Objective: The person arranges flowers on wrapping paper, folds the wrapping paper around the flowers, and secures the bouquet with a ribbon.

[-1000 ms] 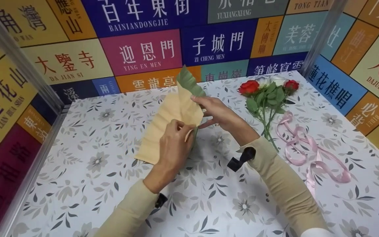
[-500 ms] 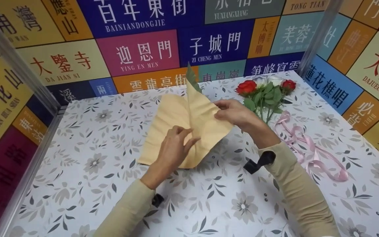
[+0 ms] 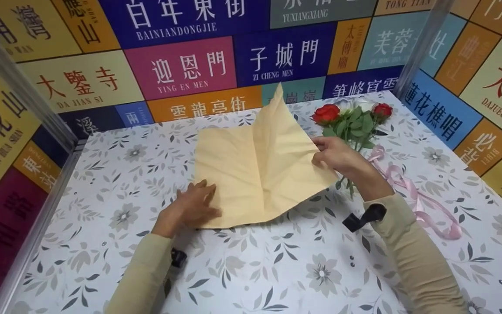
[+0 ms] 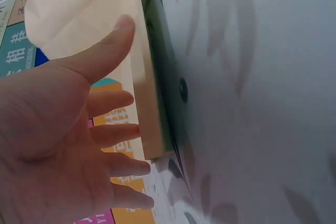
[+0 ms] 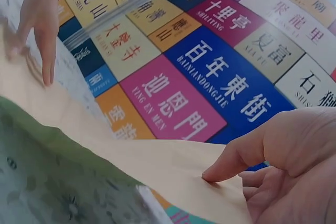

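Note:
A creased sheet of wrapping paper [image 3: 233, 174], pale yellow on the face turned up, lies partly unfolded in the middle of the table. Its right half tilts up along a central crease, and a pointed corner stands up at the back. In the right wrist view its underside [image 5: 79, 153] is green. My right hand [image 3: 340, 157] pinches the paper's right edge between thumb and fingers, holding it raised. At the lower left edge of the sheet, my left hand [image 3: 192, 203] touches the paper with spread fingers. The left wrist view shows that palm [image 4: 47, 129] with straight fingers beside the paper's edge.
Behind my right hand lie red and white roses [image 3: 355, 120] with green leaves and stems. A pink ribbon [image 3: 416, 196] curls at the right. Sign-printed walls [image 3: 181, 65] close off the back and sides of the flower-patterned table [image 3: 320, 270].
The folded paper has opened out, its right half swinging right with my right hand. My left hand let go near the crease and moved left to the sheet's lower left edge.

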Demonstrator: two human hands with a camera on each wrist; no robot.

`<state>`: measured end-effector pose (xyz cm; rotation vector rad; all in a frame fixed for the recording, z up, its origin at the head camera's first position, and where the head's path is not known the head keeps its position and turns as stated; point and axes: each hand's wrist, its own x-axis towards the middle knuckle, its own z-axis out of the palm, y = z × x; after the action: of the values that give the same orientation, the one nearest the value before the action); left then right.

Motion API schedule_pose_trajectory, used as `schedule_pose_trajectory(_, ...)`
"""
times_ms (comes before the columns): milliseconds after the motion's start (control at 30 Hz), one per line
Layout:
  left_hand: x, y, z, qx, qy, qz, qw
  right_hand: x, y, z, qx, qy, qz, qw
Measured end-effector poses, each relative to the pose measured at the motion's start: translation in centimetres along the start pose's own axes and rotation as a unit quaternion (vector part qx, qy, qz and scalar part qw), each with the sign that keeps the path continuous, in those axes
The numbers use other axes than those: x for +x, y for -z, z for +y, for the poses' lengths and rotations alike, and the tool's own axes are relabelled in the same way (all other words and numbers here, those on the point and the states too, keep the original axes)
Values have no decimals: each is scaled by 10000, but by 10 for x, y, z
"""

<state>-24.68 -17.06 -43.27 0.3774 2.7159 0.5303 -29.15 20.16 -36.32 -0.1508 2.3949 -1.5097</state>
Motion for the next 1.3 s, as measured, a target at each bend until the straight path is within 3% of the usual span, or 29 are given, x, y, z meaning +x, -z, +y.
schedule_pose_trajectory(133, -6, 5, -12, -212, 112, -146, 9996, 2, 3, 14, -91, -239, -147, 9996)
schedule_pose_trajectory(333, -12, 12, -22, -141, 273, 26, 9995, 1, -1, 28, -171, -529, -444, 9975)
schedule_pose_trajectory(400, -14, 11, -21, -50, 224, 195, 9995, -1, -4, 30, -447, -582, -461, 9962)
schedule_pose_trajectory(467, -15, 8, -18, -12, 71, 401, 9992, -3, -7, 30, -1090, -584, -367, 9916)
schedule_pose_trajectory(600, -14, -2, -5, 90, -53, 510, 9986, -5, -16, 29, -2454, -144, -344, 9687)
schedule_pose_trajectory(767, -12, -8, 4, 356, 518, 3, 9980, -1, -36, 35, -3384, 877, -1132, 9300)
schedule_pose_trajectory(833, -11, -7, 3, 489, 664, -39, 9966, 1, -42, 39, -3575, 938, -1482, 9173)
schedule_pose_trajectory(933, -10, -7, 1, 646, 714, 244, 9951, 0, -50, 43, -3772, 795, -1793, 9051)
schedule_pose_trajectory(1067, -9, -12, 6, 807, 486, 906, 9914, -4, -56, 42, -3937, 769, -1672, 9006)
schedule_pose_trajectory(1167, -8, -18, 14, 767, 244, 1333, 9878, -5, -58, 39, -3937, 1100, -1411, 9017)
schedule_pose_trajectory(1233, -6, -22, 19, 639, 234, 1422, 9875, -5, -60, 39, -3834, 1341, -1206, 9058)
schedule_pose_trajectory(1300, -4, -22, 22, 494, 372, 1245, 9903, -3, -62, 40, -3789, 1478, -991, 9082)
